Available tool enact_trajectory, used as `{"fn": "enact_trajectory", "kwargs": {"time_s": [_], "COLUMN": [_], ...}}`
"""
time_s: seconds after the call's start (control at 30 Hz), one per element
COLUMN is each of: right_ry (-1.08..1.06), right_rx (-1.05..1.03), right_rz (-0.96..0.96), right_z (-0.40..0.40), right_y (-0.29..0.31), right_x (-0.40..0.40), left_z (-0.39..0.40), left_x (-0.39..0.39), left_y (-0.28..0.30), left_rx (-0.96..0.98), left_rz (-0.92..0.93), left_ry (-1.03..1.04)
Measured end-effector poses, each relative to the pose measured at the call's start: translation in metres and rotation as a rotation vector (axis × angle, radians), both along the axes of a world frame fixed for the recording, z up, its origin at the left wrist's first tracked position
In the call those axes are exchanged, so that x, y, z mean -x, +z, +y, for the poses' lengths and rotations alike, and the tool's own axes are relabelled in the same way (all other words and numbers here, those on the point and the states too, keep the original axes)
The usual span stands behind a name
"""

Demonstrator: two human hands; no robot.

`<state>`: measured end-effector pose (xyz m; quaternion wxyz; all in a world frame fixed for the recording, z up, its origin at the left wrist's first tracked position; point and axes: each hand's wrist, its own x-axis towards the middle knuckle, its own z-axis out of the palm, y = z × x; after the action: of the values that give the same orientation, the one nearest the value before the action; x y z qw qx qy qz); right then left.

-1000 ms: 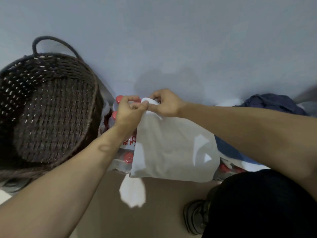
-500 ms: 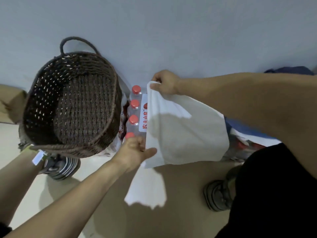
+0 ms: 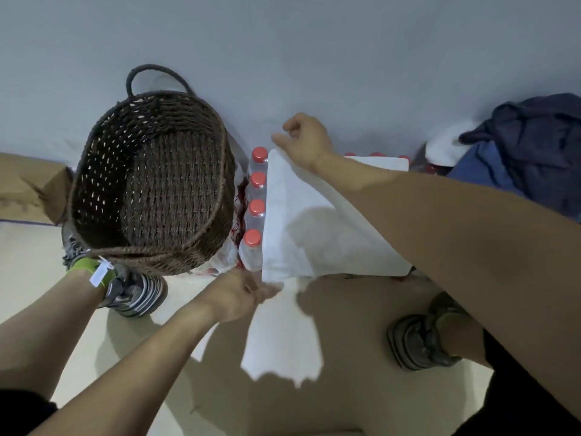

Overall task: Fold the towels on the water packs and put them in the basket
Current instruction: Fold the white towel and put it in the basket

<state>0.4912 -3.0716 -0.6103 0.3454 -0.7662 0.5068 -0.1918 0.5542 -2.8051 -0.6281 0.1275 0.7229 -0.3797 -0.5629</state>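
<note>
Towel (image 3: 317, 221) lay flat on the water pack (image 3: 256, 212), just right of the basket (image 3: 151, 184). Our right hand (image 3: 306, 141) pinched its far corner; our left hand (image 3: 239, 294) pinched its near corner.

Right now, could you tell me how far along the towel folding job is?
Early on. The basket shows only bare weave, so nothing looks put away. In hand: the white towel lies spread over the water packs, the right hand pinching its far corner, the left hand at its near corner. Left: finishing this fold and the heap of cloths to the right.
</note>
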Motion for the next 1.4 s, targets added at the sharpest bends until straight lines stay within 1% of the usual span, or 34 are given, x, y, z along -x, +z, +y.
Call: {"fn": "enact_trajectory", "kwargs": {"time_s": [0.03, 0.07, 0.1, 0.13, 0.2, 0.23, 0.3, 0.33, 0.37, 0.43, 0.53, 0.6, 0.7, 0.73, 0.77, 0.87, 0.93, 0.97, 1.03, 1.17, 1.23, 1.4], "right_ry": [-0.047, -0.081, -0.099, -0.115, -0.183, -0.243, -0.403, -0.503, -0.587, -0.628, -0.524, -0.449, -0.348, -0.342, -0.36, -0.445, -0.454, -0.465, -0.51, -0.577, -0.588, -0.571], "right_rx": [-0.003, -0.001, 0.002, 0.004, 0.006, 0.012, -0.039, -0.126, -0.228, -0.344, -0.317, -0.272, -0.26, -0.288, -0.333, -0.501, -0.615, -0.634, -0.566, -0.256, -0.152, -0.1], "right_rz": [-0.1, -0.149, -0.141, -0.112, -0.021, 0.031, 0.116, 0.145, 0.19, 0.281, 0.37, 0.375, 0.45, 0.419, 0.33, -0.046, -0.235, -0.304, -0.338, -0.116, -0.019, 0.124], "right_z": [0.0, -0.001, -0.002, -0.003, -0.008, -0.012, -0.019, -0.022, -0.025, -0.028, -0.033, -0.037, -0.046, -0.05, -0.054, -0.063, -0.067, -0.068, -0.07, -0.072, -0.072, -0.062], "right_y": [0.006, 0.012, 0.015, 0.017, 0.017, 0.014, 0.008, 0.005, 0.003, -0.001, -0.003, -0.007, -0.011, -0.012, -0.012, -0.007, -0.006, -0.007, -0.016, -0.04, -0.045, -0.037], "right_x": [0.007, 0.018, 0.032, 0.049, 0.088, 0.108, 0.14, 0.153, 0.163, 0.177, 0.186, 0.187, 0.187, 0.189, 0.191, 0.202, 0.211, 0.215, 0.219, 0.212, 0.207, 0.21], "left_z": [-0.009, -0.019, -0.031, -0.042, -0.066, -0.079, -0.104, -0.116, -0.126, -0.14, -0.152, -0.153, -0.15, -0.15, -0.15, -0.151, -0.151, -0.151, -0.152, -0.151, -0.151, -0.154], "left_x": [-0.005, -0.007, -0.007, -0.004, 0.009, 0.015, 0.023, 0.026, 0.027, 0.029, 0.031, 0.03, 0.031, 0.031, 0.031, 0.03, 0.031, 0.032, 0.032, 0.031, 0.031, 0.033], "left_y": [0.007, 0.015, 0.021, 0.026, 0.03, 0.032, 0.027, 0.021, 0.014, -0.001, -0.022, -0.033, -0.042, -0.043, -0.044, -0.043, -0.042, -0.042, -0.042, -0.041, -0.041, -0.035], "left_rx": [0.01, 0.028, 0.072, 0.16, 0.411, 0.534, 0.677, 0.689, 0.66, 0.613, 0.622, 0.597, 0.602, 0.607, 0.609, 0.596, 0.597, 0.599, 0.601, 0.586, 0.575, 0.511], "left_rz": [-0.178, -0.34, -0.417, -0.426, -0.431, -0.465, -0.521, -0.56, -0.625, -0.735, -0.727, -0.766, -0.85, -0.859, -0.866, -0.876, -0.88, -0.881, -0.883, -0.893, -0.896, -0.904], "left_ry": [-0.164, -0.277, -0.293, -0.234, -0.025, 0.055, 0.104, 0.086, 0.045, -0.053, -0.176, -0.194, -0.198, -0.198, -0.201, -0.21, -0.211, -0.21, -0.213, -0.24, -0.249, -0.282]}}
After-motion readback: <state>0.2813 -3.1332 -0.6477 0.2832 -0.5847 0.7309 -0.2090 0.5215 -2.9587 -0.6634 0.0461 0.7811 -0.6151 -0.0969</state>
